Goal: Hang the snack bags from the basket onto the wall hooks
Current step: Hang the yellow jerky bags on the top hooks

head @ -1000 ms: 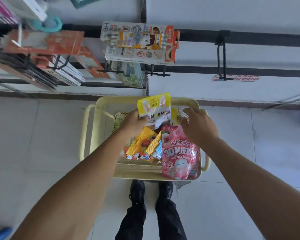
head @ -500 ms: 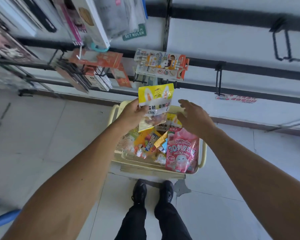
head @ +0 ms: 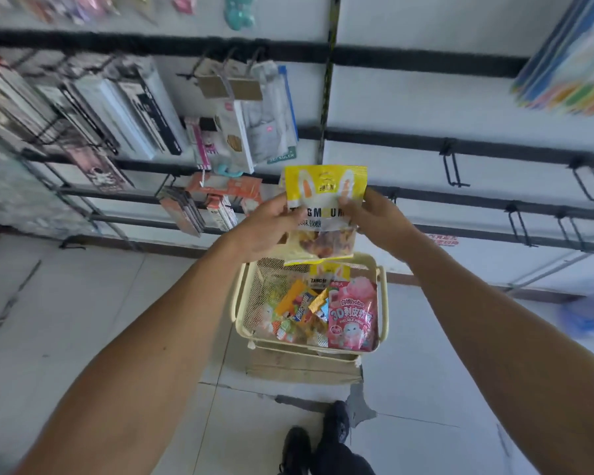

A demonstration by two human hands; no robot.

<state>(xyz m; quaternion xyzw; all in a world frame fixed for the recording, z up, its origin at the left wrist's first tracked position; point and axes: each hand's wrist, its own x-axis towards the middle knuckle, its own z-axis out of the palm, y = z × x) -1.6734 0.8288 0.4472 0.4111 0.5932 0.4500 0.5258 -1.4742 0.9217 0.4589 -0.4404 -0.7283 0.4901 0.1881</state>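
While pinched at both side edges, yellow snack bag (head: 323,207) between left hand (head: 264,224) and right hand (head: 374,221)

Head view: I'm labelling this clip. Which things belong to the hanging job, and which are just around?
Job: yellow bag held by left hand and right hand; basket; pink bag; empty hooks.
Around: stationery packs; cardboard box; shoes.

A single wide-angle camera sits on the person's head, looking forward and down: the wall (head: 426,104) of hooks fills the top, basket (head: 383,296) and floor (head: 83,320) lie close below.
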